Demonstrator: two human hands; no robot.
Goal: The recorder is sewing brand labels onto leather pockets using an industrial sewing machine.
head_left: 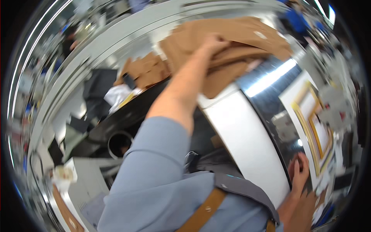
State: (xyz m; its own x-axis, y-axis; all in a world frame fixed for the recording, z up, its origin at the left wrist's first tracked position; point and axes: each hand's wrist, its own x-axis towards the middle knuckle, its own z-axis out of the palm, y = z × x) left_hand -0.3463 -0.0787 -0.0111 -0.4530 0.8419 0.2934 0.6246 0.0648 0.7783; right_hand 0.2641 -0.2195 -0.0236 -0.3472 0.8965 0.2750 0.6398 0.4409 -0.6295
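Observation:
My left arm stretches far forward, and my left hand (pixel 216 43) closes on the edge of a brown fabric piece (pixel 247 46) in a layered pile. The top layer is raised a little beside my fingers; blur hides the exact grip. A pale oval spot marks the pile's far right part. Down on the right, my right hand (pixel 299 170) is at the near end of a glossy black surface (pixel 266 83), its fingers loosely bent and apart from the thumb, with nothing seen in them. Beyond its fingertips lies a white sheet (pixel 291 96) carrying a yellow-edged frame (pixel 315 123).
Smaller brown pieces (pixel 145 71) lie left of the pile, near black cloth (pixel 99 87) and a crumpled white piece (pixel 116 96). A white board (pixel 239 127) runs between me and the glossy surface. A round opening (pixel 119 144) shows on the left. People are blurred at the far edges.

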